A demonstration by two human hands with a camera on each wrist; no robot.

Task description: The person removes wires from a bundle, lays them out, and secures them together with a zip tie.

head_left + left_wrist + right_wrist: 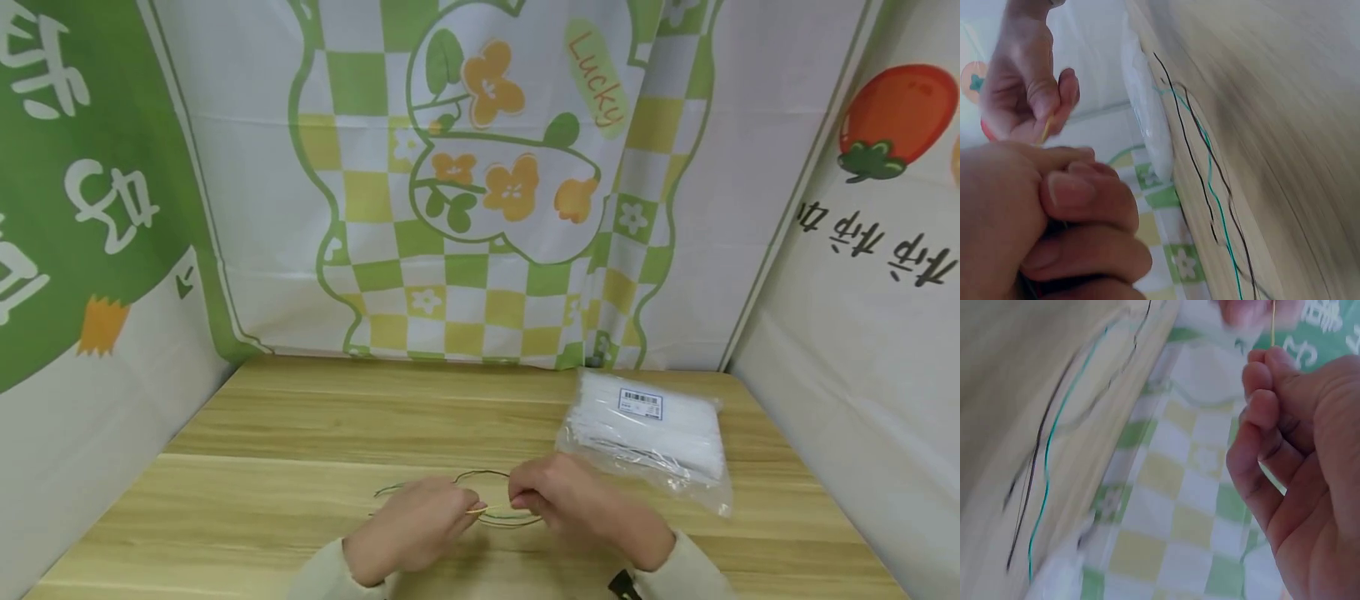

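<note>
A thin yellow wire [491,507] runs taut between the two hands. My left hand [420,518] grips it with curled fingers, near the table's front in the head view. Opposite, my right hand [573,502] pinches the other part of the yellow wire between thumb and forefinger, its remaining fingers loosely bent in the right wrist view. Below the hands hang or lie more thin wires, a green wire [1211,172] and a dark wire [1200,128], curving past both hands. What sits inside my left palm is mostly hidden by the fingers.
On the wooden table [300,417], a clear plastic bag [652,429] with white contents and a label lies just beyond my right hand. Printed cloth [495,317] hangs behind the table and along both sides. A black piece [623,585] shows by the right sleeve.
</note>
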